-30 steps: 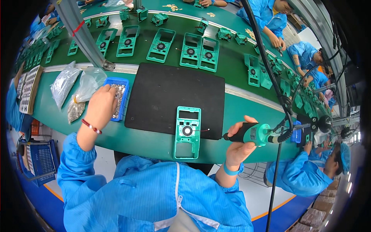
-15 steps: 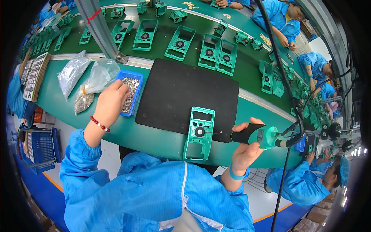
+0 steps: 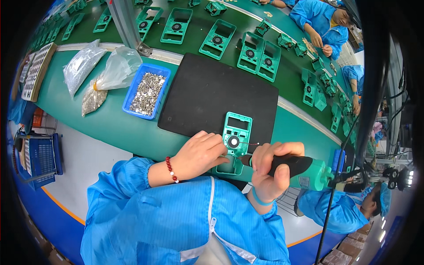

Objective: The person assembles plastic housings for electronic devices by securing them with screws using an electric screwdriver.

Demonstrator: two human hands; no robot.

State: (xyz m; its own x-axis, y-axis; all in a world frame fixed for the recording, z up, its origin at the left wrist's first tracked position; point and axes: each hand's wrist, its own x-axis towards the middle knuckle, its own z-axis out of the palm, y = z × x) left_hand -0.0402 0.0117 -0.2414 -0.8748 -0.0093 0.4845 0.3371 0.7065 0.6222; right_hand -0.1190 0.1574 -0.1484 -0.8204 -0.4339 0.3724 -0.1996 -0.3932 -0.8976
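My right hand [image 3: 271,170] grips a green and black electric screwdriver [image 3: 312,175], held nearly level with its tip pointing left at a green plastic housing [image 3: 240,152]. A round black part with a white centre [image 3: 233,141] is set in the housing, and a thin red wire runs off to its right. My left hand [image 3: 201,153] is at the housing's lower left side, fingertips drawn together near the screwdriver's tip. What those fingers hold, if anything, is too small to tell. The housing's upper part lies over a black mat [image 3: 212,95]; its lower part is toward me.
A blue tray of small metal parts [image 3: 148,90] stands left of the mat, beside clear plastic bags [image 3: 95,95]. More green housings [image 3: 217,39] lie on the dark green belt beyond. A metal post [image 3: 126,26] rises at the back left. Cables hang at right; co-workers [image 3: 320,26] sit there.
My left hand has left the blue tray and come right to the housing. My right hand has brought the screwdriver left and slightly nearer, its tip now at the housing. The view has shifted.
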